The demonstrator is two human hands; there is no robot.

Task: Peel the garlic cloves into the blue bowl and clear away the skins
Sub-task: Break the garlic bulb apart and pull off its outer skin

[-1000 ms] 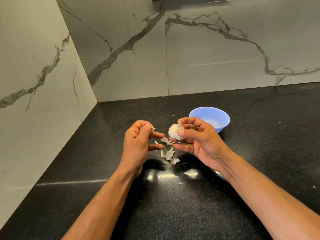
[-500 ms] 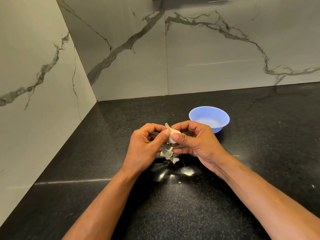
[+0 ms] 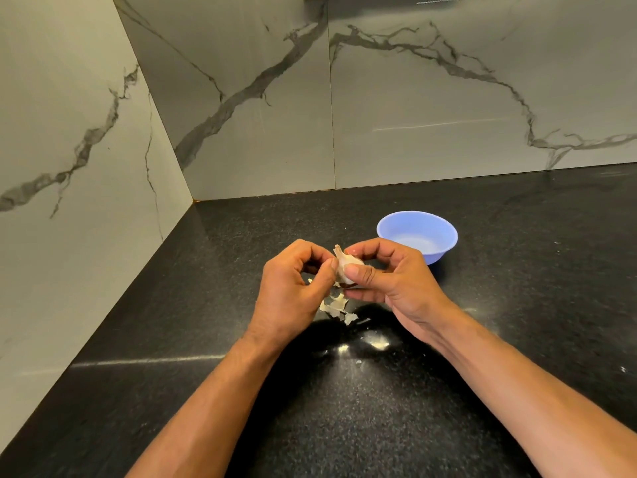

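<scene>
- Head view: right hand (image 3: 389,281) pinches the garlic (image 3: 345,267) above mid-counter (image 3: 482,391); left hand (image 3: 293,288) pinches its skin
- Risk: torn skins (image 3: 336,307) scatter across the counter, or a freed clove slips short of the blue bowl (image 3: 418,234) behind

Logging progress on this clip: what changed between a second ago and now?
The left hand, apart from the garlic a second ago with a scrap of skin at its fingertips, moved right and now pinches at the garlic bulb. The scrap is no longer seen. The right hand kept its grip on the bulb. The blue bowl and the skins on the black counter stayed put.
</scene>
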